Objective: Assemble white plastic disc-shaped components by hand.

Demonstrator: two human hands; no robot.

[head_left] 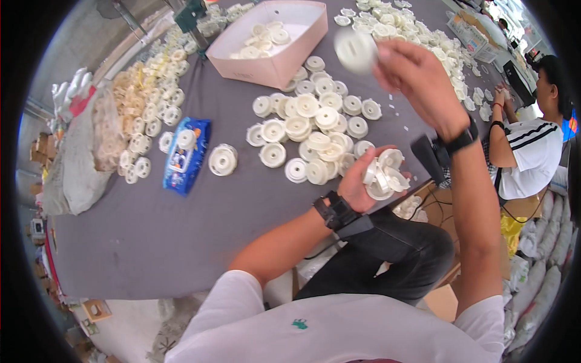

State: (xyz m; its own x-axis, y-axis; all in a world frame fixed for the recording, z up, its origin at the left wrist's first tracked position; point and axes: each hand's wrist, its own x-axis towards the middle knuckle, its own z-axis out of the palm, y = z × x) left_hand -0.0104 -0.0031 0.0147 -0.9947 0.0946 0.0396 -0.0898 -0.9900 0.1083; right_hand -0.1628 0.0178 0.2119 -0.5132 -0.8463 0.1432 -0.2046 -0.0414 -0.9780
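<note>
My left hand (357, 186) is low over the table's right edge, palm up, fingers cupped around several white plastic pieces (386, 174) with curved rims. Raised at the upper right, my right hand (411, 75) pinches a round white plastic disc (356, 52) by its edge; the disc is smeared by motion. Between my hands and the box lies a loose heap of white plastic discs (307, 106) with raised centres, some stacked on others. A small stack of discs (223, 160) sits apart to the left.
A pink-walled box (257, 71) at the back holds more discs. Beside a blue packet (186, 156), rows of parts (145, 112) and a grey sack (78, 163) line the left. White parts (417, 36) spread across the far right, where another person (529, 142) works. Sacks (532, 290) lie lower right.
</note>
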